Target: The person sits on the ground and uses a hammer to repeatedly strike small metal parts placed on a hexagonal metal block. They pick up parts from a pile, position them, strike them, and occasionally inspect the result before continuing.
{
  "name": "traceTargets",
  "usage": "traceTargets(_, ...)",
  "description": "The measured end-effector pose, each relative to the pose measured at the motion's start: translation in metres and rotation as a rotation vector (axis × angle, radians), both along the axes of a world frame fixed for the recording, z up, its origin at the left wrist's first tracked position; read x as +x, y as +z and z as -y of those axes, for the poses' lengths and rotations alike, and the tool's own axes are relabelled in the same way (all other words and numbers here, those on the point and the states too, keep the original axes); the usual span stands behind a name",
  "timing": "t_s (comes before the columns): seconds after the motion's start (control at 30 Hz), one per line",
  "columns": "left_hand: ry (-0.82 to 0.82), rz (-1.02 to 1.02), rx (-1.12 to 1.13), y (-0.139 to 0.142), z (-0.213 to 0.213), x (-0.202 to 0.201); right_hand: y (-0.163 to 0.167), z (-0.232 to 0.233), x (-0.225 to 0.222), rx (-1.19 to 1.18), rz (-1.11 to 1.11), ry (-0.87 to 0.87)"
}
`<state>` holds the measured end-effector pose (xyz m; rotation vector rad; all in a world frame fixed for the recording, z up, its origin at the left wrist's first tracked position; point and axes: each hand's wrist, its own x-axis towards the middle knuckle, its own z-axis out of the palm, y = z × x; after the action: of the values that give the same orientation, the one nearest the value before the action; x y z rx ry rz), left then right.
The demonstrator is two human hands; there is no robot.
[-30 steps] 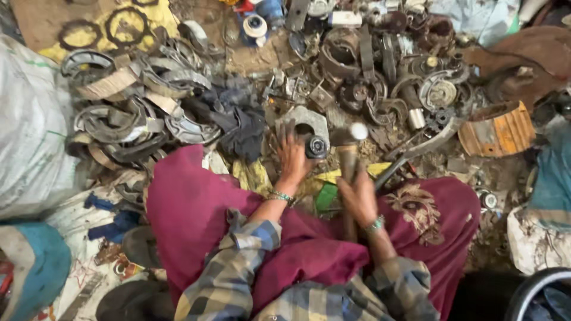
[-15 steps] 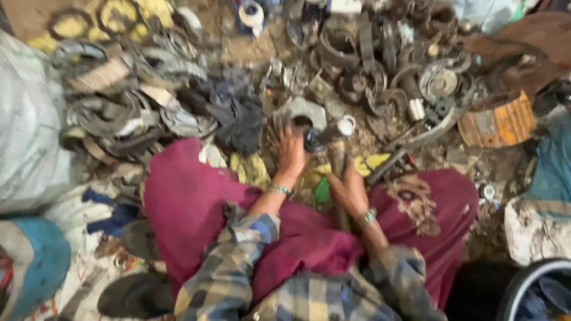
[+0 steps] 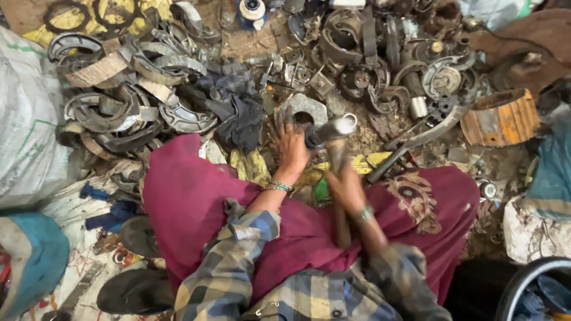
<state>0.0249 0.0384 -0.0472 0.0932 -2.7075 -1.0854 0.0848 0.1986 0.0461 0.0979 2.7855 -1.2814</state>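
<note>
The ground (image 3: 250,44) here is bare dirt, almost buried under scrap metal. Curved brake shoes (image 3: 113,113) lie heaped to the person's left, a dark rag (image 3: 238,110) is bunched beside them, and rusty drums and round plates (image 3: 446,77) crowd the far right. A striped orange and grey tin (image 3: 499,119) sits tilted further right, with a long bent lever (image 3: 422,137) running from near it toward the knees. A white woven sack (image 3: 27,131) bulges at the left edge, and a dark sandal (image 3: 134,291) rests on a printed sheet below it.

The person sits on the ground in a maroon cloth (image 3: 190,202) spread over the lap, checked sleeves reaching forward. Just past the knees lies a grey metal casting (image 3: 306,110) with a round hole in it, hemmed in by loose bits on every side. The left hand (image 3: 291,142) lies flat on that casting, fingers spread wide, pressing it down; a beaded bangle circles the wrist. The right hand (image 3: 345,187) is blurred and closed around the wooden handle of a hammer (image 3: 333,131). The handle runs up from the lap, and the steel head sits just beside the left hand's fingers, over the casting's near edge. I cannot tell whether the head touches the metal.
</note>
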Motion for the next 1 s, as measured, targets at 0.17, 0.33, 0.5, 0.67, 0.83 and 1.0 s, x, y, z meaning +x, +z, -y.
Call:
traceTargets(0.17,-0.056,-0.135,-0.059,0.004,0.006,0.002,0.015,-0.044,0.005,-0.398,0.117,-0.092)
traceTargets(0.33,-0.068,-0.027,-0.065,0.016,0.007,0.007,0.066,-0.060,0.019,-0.798,-0.171,-0.165)
traceTargets(0.5,-0.074,0.030,-0.125,0.032,0.008,0.007,0.017,-0.025,0.006,-0.060,-0.294,0.065)
traceTargets(0.67,-0.080,-0.022,-0.142,0.027,0.008,0.003,-0.052,-0.027,0.001,-0.325,0.101,-0.039)
traceTargets(0.83,-0.165,-0.051,-0.100,-0.001,0.005,0.001,-0.079,-0.065,-0.005,-0.522,0.335,-0.229)
traceTargets(1.0,-0.298,-0.006,-0.110,-0.012,0.002,-0.004,-0.081,-0.077,-0.010,0.367,0.103,0.056)
